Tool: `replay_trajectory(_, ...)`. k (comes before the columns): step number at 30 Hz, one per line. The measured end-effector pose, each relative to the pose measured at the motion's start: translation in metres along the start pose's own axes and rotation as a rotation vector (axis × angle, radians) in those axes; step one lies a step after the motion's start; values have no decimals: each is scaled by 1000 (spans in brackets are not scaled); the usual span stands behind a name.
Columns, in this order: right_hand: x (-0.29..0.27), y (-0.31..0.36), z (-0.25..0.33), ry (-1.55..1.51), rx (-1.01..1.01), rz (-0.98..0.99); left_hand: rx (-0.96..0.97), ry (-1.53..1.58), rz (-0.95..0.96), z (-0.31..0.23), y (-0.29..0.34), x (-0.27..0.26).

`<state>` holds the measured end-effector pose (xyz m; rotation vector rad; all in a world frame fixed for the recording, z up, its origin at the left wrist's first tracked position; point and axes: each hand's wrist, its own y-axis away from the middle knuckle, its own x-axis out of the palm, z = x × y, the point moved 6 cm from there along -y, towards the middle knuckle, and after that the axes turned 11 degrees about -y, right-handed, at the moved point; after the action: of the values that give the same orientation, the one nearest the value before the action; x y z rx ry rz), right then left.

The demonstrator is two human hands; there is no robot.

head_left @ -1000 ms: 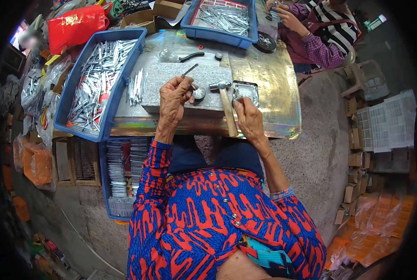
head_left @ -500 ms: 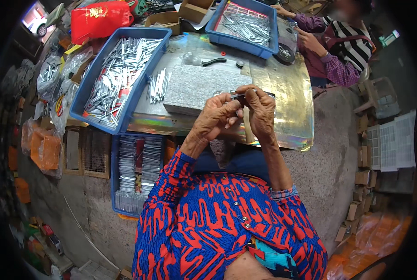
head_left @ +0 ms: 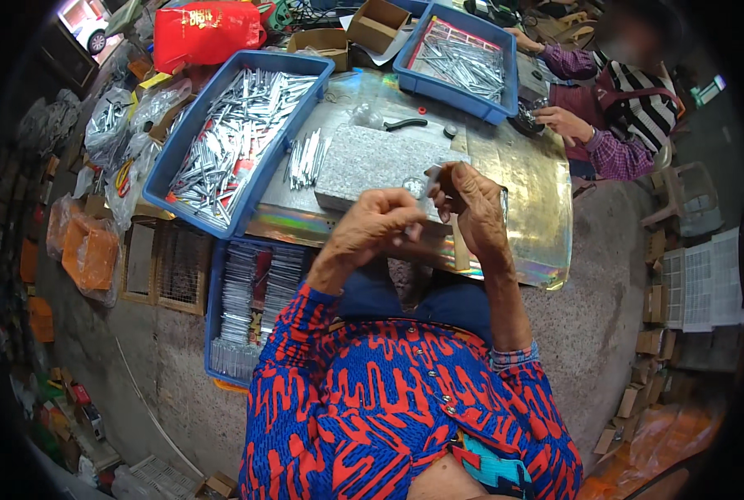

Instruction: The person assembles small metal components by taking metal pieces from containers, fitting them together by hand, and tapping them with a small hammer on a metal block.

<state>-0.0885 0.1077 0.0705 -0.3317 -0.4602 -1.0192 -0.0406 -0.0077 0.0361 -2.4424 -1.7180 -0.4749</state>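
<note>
My left hand (head_left: 378, 223) is above the near edge of a grey stone block (head_left: 363, 160), fingers curled and pinched. Whatever may be in that pinch is blurred. To its right and a little higher, my right hand (head_left: 478, 208) is closed, thumb pressed against the fingers; a small thing there is too hidden to name. A gap parts the two hands. On the block beside them lies a small round shiny piece (head_left: 413, 187). Left of the block is a small pile of thin silvery metal rods (head_left: 307, 158). Black-handled pliers (head_left: 407, 123) lie behind it.
A blue tray (head_left: 247, 187) heaped with metal pieces stands on the table's left; another blue tray (head_left: 455, 90) is at the back. Below the table edge sits a blue crate (head_left: 215, 317) of stacked rods. A co-worker's hand (head_left: 565, 123) is at the far right.
My hands were close together at a small thin piece; now they are apart, the left lower and blurred. The view has shifted slightly. The co-worker's near hand has moved lower.
</note>
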Motion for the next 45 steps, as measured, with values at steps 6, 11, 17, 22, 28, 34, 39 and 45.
replay_trajectory(6,-36,16,-10,168,-22,-93,118,-519,-650,-9,20,-136)
replay_trajectory(11,-68,31,-16,183,-54,-211,-112,-1317,-1037,15,11,-231)
replay_trajectory(17,-90,41,-23,206,-49,-246,-248,-1433,-1105,18,-2,-232)
replay_trajectory(22,-95,48,-22,201,-55,-282,-227,-1523,-1118,18,-4,-229)
replay_trajectory(28,-93,44,-28,187,-33,-280,-144,-1498,-1145,19,6,-231)
replay_trajectory(34,-119,52,-32,193,-6,-347,267,-1046,-1067,-15,34,-224)
replay_trajectory(39,-138,59,-31,187,-45,-380,25,-1332,-1308,-32,86,-284)
replay_trajectory(45,-157,61,-35,186,-51,-417,-375,-1565,-1035,6,97,-335)
